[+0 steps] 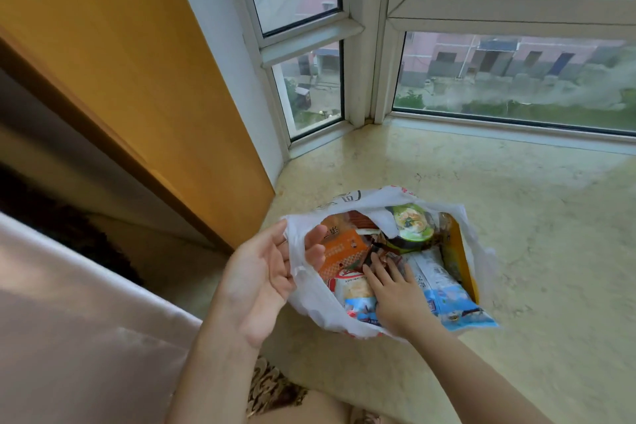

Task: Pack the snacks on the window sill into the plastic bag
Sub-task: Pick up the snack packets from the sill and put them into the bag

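A white plastic bag lies open on the marble window sill, full of snacks. Inside I see an orange packet, a green-lidded cup, a yellow packet, a light blue packet and a white-and-red packet. My left hand holds the bag's left rim, with the plastic pinched between thumb and fingers. My right hand reaches into the bag with straight fingers pressing down on a small brown packet and the packets around it.
The sill runs wide to the right and back to the window frames. An orange wooden panel stands at the left of the sill. Pale fabric lies at the lower left.
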Motion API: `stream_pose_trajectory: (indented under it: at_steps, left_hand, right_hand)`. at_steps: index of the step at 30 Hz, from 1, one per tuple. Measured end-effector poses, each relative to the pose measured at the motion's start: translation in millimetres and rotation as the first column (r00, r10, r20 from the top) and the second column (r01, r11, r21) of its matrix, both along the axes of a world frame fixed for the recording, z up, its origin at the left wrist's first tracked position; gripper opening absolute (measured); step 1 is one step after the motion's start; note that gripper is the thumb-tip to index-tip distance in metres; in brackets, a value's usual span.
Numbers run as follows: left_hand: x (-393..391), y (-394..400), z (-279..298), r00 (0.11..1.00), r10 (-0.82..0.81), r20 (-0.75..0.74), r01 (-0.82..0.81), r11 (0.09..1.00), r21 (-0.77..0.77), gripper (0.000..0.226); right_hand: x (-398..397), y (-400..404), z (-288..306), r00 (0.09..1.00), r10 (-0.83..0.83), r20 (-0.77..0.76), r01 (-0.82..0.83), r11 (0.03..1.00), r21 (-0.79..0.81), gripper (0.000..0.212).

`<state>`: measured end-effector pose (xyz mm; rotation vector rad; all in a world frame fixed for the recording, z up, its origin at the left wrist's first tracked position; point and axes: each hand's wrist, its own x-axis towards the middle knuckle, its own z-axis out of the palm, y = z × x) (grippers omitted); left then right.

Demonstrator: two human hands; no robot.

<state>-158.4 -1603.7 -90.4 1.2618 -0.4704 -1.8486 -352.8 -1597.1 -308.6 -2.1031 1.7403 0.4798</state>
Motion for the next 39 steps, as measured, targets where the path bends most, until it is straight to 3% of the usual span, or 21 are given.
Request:
stream_pose_trajectory:
  at_steps: [7, 12, 16, 19, 21, 24, 28, 31, 39]
  left_hand:
    - [7, -10, -4, 0.996, 0.055, -0.065, -0.058, 0.998, -0.036, 0.039]
    - [-8, -8, -12, 0.967, 0.022, -0.253, 0.015, 0.990, 0.141, 0.044]
    - [-16, -3, -21, 0.918, 0.048, -0.394, 0.045, 0.974, 0.223, 0.044]
    - [-19, -3, -23, 0.904, -0.032, -0.426, 0.133, 0.969, 0.209, 0.050]
    - [-19, -8, -24, 0.915, -0.063, -0.398, 0.145, 0.973, 0.178, 0.054]
    - [-19, -16, -22, 0.930, -0.116, -0.348, 0.162, 0.981, 0.105, 0.058]
    - [-16, -23, -19, 0.939, -0.165, -0.302, 0.191, 0.980, 0.058, 0.066]
    - [-9, -31, -12, 0.943, -0.139, -0.303, 0.151, 0.988, 0.014, 0.071]
    - [-8, -42, -4, 0.965, -0.128, -0.231, 0.115, 0.991, -0.069, 0.068]
  right_hand:
    - [6, -15, -1, 1.000, 0.006, 0.026, -0.008, 0.998, 0.060, 0.071]
    - [6, -11, 8, 0.996, -0.021, 0.086, 0.016, 0.998, 0.057, 0.071]
    - [7, -15, 27, 0.972, -0.069, 0.224, 0.118, 0.970, -0.212, 0.048]
    - [9, -28, 40, 0.951, -0.067, 0.301, 0.209, 0.859, -0.468, 0.038]
    - [6, -38, 46, 0.960, -0.030, 0.277, 0.198, 0.773, -0.603, 0.031]
    - [-2, -50, 52, 0.982, 0.102, 0.162, 0.047, 0.688, -0.724, 0.028]
    - [-8, -69, 59, 0.996, 0.090, -0.024, -0.088, 0.809, -0.581, 0.038]
    - [-12, -84, 65, 0.993, 0.021, -0.117, -0.073, 0.885, -0.460, 0.053]
    - [-14, -79, 71, 0.999, -0.032, -0.005, 0.029, 0.947, -0.319, 0.055]
